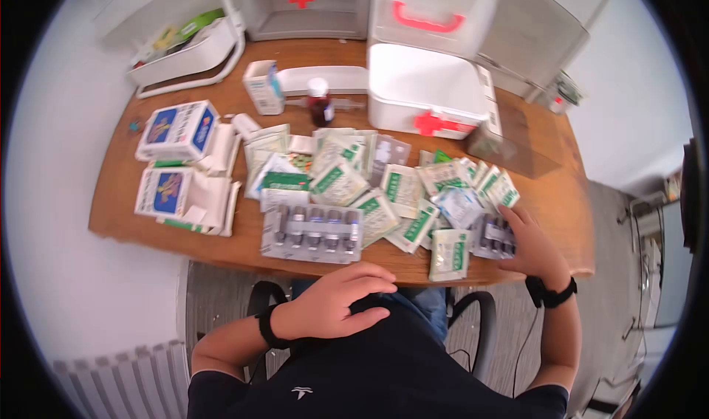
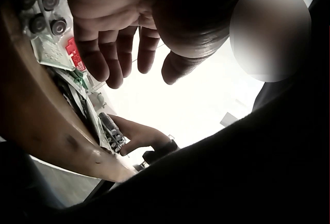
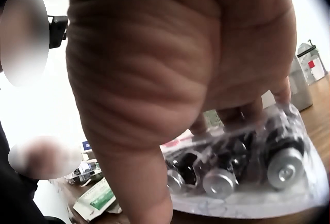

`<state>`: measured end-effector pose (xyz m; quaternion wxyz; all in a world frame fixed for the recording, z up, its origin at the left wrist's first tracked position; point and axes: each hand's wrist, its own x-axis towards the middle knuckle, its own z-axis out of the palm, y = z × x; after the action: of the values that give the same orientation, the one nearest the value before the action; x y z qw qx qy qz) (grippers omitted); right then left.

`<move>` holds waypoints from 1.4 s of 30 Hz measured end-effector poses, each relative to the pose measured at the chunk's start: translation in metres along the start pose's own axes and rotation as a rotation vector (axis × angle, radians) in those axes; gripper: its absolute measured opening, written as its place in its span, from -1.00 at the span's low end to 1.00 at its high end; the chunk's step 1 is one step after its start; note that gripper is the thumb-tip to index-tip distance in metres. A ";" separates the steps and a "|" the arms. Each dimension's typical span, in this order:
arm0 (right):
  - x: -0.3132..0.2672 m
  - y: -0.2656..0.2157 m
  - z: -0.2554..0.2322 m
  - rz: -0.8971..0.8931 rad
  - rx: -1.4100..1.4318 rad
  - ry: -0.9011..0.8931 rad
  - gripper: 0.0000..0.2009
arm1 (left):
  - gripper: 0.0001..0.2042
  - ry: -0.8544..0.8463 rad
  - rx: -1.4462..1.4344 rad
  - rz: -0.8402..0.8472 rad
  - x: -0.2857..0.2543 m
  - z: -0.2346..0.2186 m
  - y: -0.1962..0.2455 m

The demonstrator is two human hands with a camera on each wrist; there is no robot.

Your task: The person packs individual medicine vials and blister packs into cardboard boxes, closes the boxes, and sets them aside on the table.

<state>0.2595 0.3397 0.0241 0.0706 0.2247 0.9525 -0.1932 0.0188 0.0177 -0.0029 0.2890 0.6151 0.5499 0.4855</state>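
Clear plastic vial tray (image 3: 242,172) under right hand's (image 1: 533,251) curled fingers (image 3: 242,115); left hand (image 1: 336,301) loose, empty.

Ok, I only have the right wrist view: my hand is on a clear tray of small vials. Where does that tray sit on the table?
Observer: The vial tray lies at the table's front edge, at the right end of the spread of green-and-white sachets, under the right hand.
Operator: And the other hand?
Observer: The left hand holds nothing. It hangs off the table edge, over the lap, fingers loosely bent.
Operator: Any other vials about?
Observer: Yes, a larger vial tray lies near the front edge, left of centre.
Operator: What's behind the sachets?
Observer: A white first-aid box with a red cross.
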 end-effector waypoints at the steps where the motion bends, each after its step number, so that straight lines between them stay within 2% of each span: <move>1: 0.002 0.002 0.003 -0.007 0.015 0.045 0.07 | -0.66 0.029 0.023 -0.020 -0.002 -0.002 0.001; 5: 0.004 -0.002 0.003 -0.013 -0.073 0.014 0.05 | -0.65 0.087 0.099 0.015 -0.005 -0.028 0.009; 9: 0.000 0.010 0.008 0.036 0.009 0.060 -0.01 | -0.59 0.348 0.505 0.022 -0.017 -0.103 0.033; 11: -0.003 0.013 0.006 0.026 -0.012 0.107 -0.05 | -0.52 0.529 0.734 -0.058 -0.029 -0.157 0.036; 13: -0.006 0.015 0.002 0.042 -0.007 0.099 -0.06 | -0.42 0.769 0.724 -0.176 -0.039 -0.211 0.030; 14: -0.007 0.015 0.001 0.065 -0.007 0.089 -0.06 | -0.42 0.766 0.729 -0.172 -0.043 -0.234 0.023; 15: -0.007 0.015 0.002 0.068 -0.004 0.094 -0.06 | -0.41 0.771 0.867 -0.226 -0.046 -0.254 0.015; 16: -0.007 0.015 0.002 0.060 -0.011 0.116 -0.09 | -0.40 0.774 1.002 -0.279 -0.046 -0.262 0.011; 17: -0.008 0.016 0.002 0.057 -0.020 0.137 -0.12 | -0.40 0.768 0.996 -0.271 -0.045 -0.263 0.010; 19: -0.009 0.011 -0.003 0.082 -0.022 0.130 -0.14 | -0.35 0.673 1.105 -0.295 -0.032 -0.254 0.014; 21: -0.012 0.010 -0.010 0.136 -0.033 0.124 -0.15 | -0.36 0.624 1.034 -0.220 -0.017 -0.218 0.030; 23: -0.017 0.014 -0.019 0.089 0.006 0.119 -0.18 | -0.34 0.617 0.461 -0.092 -0.006 -0.172 0.042; 25: -0.021 0.006 -0.035 0.143 -0.003 0.140 -0.17 | -0.25 0.499 0.064 -0.009 -0.001 -0.127 0.043; 27: -0.022 -0.018 -0.053 0.062 0.186 0.218 -0.24 | -0.14 0.359 -0.390 -0.071 0.008 -0.083 0.031; 29: -0.012 -0.048 -0.062 0.057 0.305 0.234 -0.22 | -0.10 0.259 -0.787 -0.223 0.029 -0.039 0.021; 31: 0.006 -0.088 -0.067 -0.014 0.406 0.161 -0.18 | -0.11 0.197 -1.016 -0.286 0.052 0.001 0.011; 33: 0.032 -0.117 -0.050 -0.106 0.488 0.141 -0.16 | -0.16 0.241 -1.031 -0.261 0.081 0.027 0.011; 35: 0.052 -0.144 -0.044 -0.081 0.491 -0.036 -0.10 | -0.16 0.294 -1.032 -0.235 0.092 0.025 0.003; 37: 0.063 -0.157 -0.034 -0.093 0.529 -0.068 -0.08 | -0.14 0.300 -1.129 -0.261 0.093 0.016 -0.006; 39: 0.072 -0.156 -0.025 -0.097 0.565 -0.111 -0.06 | -0.13 0.350 -1.079 -0.283 0.088 0.010 -0.006; 41: 0.080 -0.150 -0.021 -0.134 0.728 -0.205 -0.02 | -0.24 0.412 -1.281 -0.223 0.082 0.004 -0.004; 42: 0.081 -0.152 -0.024 -0.149 0.783 -0.157 -0.15 | -0.18 0.428 -1.227 -0.276 0.080 -0.001 0.000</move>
<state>0.1175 0.2564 0.0795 0.0382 0.1495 0.8124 -0.5624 0.0115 0.0939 0.0201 0.5308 0.1529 0.2928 0.7805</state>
